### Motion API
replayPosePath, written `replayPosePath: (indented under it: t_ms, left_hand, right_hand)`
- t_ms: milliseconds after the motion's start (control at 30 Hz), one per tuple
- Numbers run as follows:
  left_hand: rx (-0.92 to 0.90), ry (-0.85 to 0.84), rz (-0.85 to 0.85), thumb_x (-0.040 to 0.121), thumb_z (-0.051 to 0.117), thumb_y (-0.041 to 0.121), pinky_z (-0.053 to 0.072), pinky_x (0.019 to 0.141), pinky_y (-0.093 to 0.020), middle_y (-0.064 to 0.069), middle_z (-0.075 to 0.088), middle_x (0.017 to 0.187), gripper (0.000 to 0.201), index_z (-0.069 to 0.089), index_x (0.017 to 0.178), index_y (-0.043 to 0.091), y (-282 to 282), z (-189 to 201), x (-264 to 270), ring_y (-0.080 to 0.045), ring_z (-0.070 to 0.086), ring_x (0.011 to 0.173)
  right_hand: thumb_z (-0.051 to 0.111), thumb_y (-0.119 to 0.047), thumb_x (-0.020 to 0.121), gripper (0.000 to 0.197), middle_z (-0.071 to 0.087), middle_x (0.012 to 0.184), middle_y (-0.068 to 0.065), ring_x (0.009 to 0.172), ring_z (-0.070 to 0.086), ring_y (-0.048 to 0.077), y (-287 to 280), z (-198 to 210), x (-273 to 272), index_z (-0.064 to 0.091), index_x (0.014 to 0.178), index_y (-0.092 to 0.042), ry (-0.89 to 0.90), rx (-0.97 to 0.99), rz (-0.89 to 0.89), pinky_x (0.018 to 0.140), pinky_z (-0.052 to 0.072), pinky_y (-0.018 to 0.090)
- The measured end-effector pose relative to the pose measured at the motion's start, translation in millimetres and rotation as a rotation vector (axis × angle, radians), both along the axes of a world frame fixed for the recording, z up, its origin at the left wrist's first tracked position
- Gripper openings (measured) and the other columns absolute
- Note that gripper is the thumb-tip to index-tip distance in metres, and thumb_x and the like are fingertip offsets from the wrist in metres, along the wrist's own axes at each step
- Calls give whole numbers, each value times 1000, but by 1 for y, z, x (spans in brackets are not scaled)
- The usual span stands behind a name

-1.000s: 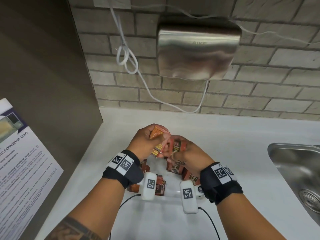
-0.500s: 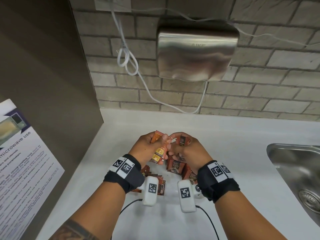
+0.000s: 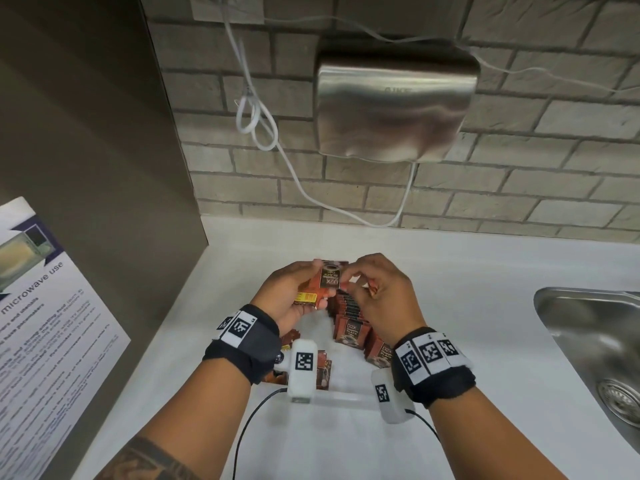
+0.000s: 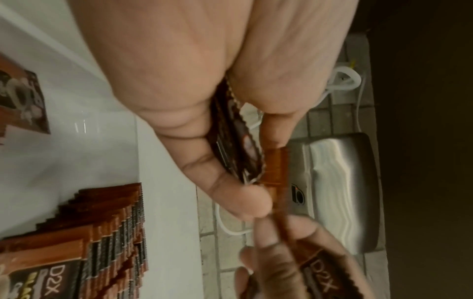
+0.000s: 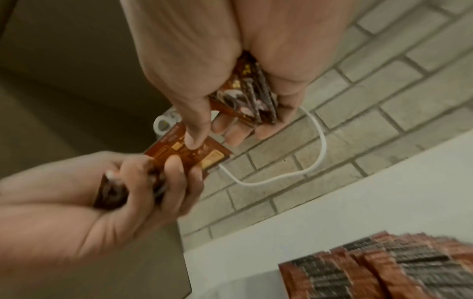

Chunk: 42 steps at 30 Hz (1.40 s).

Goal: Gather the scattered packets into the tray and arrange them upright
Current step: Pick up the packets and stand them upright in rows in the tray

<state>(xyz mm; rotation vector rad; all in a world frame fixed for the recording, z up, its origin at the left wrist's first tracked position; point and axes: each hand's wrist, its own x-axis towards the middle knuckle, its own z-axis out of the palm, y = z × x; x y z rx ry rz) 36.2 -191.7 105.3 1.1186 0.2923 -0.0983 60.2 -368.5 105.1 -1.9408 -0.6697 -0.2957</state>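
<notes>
At the near edge of the smooth white counter (image 3: 485, 306), a clear plastic tray (image 3: 341, 396) shows only as a glassy front wall, with flat, foil-like brown packets (image 3: 349, 332) inside it; those on the right stand upright in a tight row, their crimped, saw-toothed top edges stepping back like shingles, while a few on the left lie partly hidden behind the wrist camera. Above the tray, the left hand (image 3: 294, 292) curls its fingers and thumb round a small sheaf of the same rectangular sachets, the front one (image 3: 327, 284) printed dark with "D2X" upside down. Just beside it, the right hand (image 3: 377, 292) also grips a bundle of packets against its palm, and its thumb and fingertips pinch the edge of the sachet held in the left hand, so the two hands meet over the row. To the right lies the rounded rim of a brushed stainless-steel sink (image 3: 588, 341). Farther back rises a rough grey brick wall (image 3: 519, 188), carrying a curved, shiny metal hand dryer (image 3: 394, 109) and a looped white cable (image 3: 256, 123).
</notes>
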Motion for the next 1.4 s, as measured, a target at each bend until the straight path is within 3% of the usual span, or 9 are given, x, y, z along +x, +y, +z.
replayPosePath:
  t_ms: [200,333,500,667,967,1067,1200,1333,1400]
  left_hand:
    - [115,-85,17,92,68,8,55,47,-28,-15,69,97,14,63,105,9,3,-6,3,-21,69,67]
    - [169,-126,-41,91,70,9,55,49,-28,-13,69,98,20,64,110,11,0,-8,2,-20,70,73]
    - [235,-119,-196,73,82,19,56,55,-30,-9,74,95,47,65,117,14,-1,-8,-2,-20,71,77]
    - [239,-128,-28,77,79,-7,54,51,-26,-11,73,96,46,66,117,11,8,-8,3,-20,70,65]
    - [600,-245,-149,66,91,4,62,73,-40,-2,76,92,44,73,102,21,15,2,15,-22,73,81]
    - [699,-287,-245,64,93,7,62,77,-44,0,76,95,45,73,100,25,8,5,15,-21,74,87]
    - [669,-310,-226,80,84,13,59,86,-42,-1,75,100,40,67,113,28,5,3,13,-20,73,91]
    - [443,-194,-169,96,60,1,54,92,-60,-16,67,118,46,52,127,34,13,-5,11,-35,67,102]
    - [339,-162,-149,96,61,-1,58,84,-55,-12,70,113,53,44,132,34,10,-7,9,-32,69,98]
  right_hand:
    - [56,2,94,33,69,90,-3,82,70,14,2,-5,-2,68,100,-28,375,242,-118,74,53,23]
    - [77,-26,87,35,70,106,7,73,71,14,2,3,6,61,118,-25,643,362,-53,65,55,23]
    - [81,-15,82,40,74,107,8,93,73,21,1,4,14,66,117,-26,646,358,-38,80,60,35]
    - [74,-4,86,37,71,88,13,61,61,23,-2,5,14,62,119,-16,713,430,30,61,50,29]
    - [73,-3,70,47,73,94,14,77,70,27,-5,3,13,65,114,-19,833,-139,263,73,58,38]
    - [70,6,78,32,75,87,6,81,71,21,-1,8,9,66,105,-9,803,-289,318,83,57,39]
    - [59,19,84,36,73,99,14,95,72,29,-1,1,6,64,110,-5,957,-22,371,89,58,44]
    - [75,-9,87,39,70,93,10,85,68,23,-4,-1,12,62,122,-18,956,273,202,79,54,37]
    - [81,-15,82,44,72,92,8,81,69,19,-1,1,15,62,121,-17,870,286,156,76,55,30]
